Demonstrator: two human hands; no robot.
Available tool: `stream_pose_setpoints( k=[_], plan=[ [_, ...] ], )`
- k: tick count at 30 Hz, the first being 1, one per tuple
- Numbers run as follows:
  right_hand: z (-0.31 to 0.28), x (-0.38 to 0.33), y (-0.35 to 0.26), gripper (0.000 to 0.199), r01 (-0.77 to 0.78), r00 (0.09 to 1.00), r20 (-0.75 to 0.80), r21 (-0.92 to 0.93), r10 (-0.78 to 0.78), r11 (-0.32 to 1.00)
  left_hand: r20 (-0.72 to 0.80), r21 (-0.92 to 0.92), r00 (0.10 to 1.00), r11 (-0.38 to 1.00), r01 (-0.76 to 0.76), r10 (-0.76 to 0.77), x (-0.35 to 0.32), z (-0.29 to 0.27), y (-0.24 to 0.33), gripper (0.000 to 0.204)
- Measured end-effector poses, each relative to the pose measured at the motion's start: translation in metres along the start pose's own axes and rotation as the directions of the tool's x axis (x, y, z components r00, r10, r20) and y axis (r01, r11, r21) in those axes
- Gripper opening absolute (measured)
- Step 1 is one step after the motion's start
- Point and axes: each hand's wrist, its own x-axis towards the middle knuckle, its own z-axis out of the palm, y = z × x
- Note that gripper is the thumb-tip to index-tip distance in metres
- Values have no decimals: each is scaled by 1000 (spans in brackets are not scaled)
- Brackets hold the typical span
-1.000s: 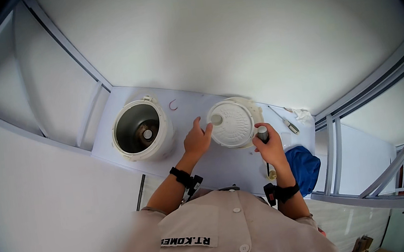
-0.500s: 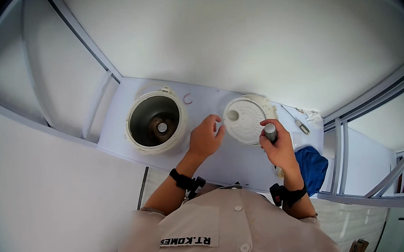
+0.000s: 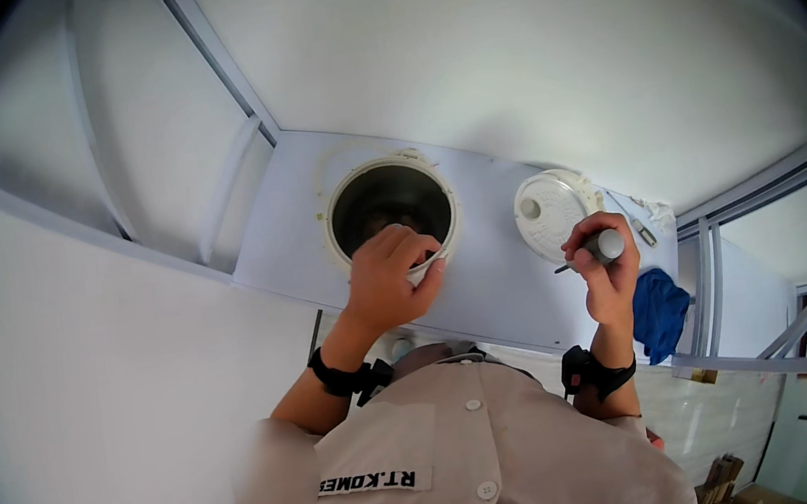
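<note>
A white rice cooker (image 3: 453, 208) with a dark, hollow inside stands on the table, lidless. My left hand (image 3: 389, 279) curls its fingers over the near rim, gripping it; the fingertips are partly hidden. To the right, my right hand (image 3: 612, 272) is closed around a screwdriver (image 3: 609, 245) with a thick grey handle. Its thin dark shaft sticks out toward the left. Just beyond this hand lies the round white lid (image 3: 551, 219), flat on the table, with a round hole in its face.
The pale table (image 3: 495, 276) backs onto a white wall. At its right end lie a blue cloth (image 3: 661, 313), a slim grey tool (image 3: 642, 231) and a crumpled white scrap (image 3: 661, 213). Metal-framed panels flank the table. A faint ring mark shows left of the cooker.
My left hand has gone from between the cooker and lid to the cooker's rim. The cooker has shifted right, over where a small red wire lay. The screwdriver stays in my right hand.
</note>
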Motion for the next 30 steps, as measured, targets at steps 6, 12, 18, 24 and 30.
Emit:
stream_pose_setpoints(
  k=[6,12,18,24,30],
  plan=[
    [58,-16,-15,23,-65,996,-71,-87,59,994,174,172,983,982,-80,50,-21,-46,-37,27],
    [104,-21,10,31,22,991,133,-277,16,961,274,169,958,977,-131,81,-37,-48,-51,25],
    [145,-28,23,51,137,945,327,-446,18,884,324,231,936,948,-220,139,-40,-35,-55,29],
    [160,-31,38,47,75,941,330,-404,69,912,369,182,920,961,-207,128,-44,-38,-57,36],
    [157,-27,43,28,28,960,269,-377,81,926,278,19,946,984,-177,165,-33,-60,-69,42]
  ],
)
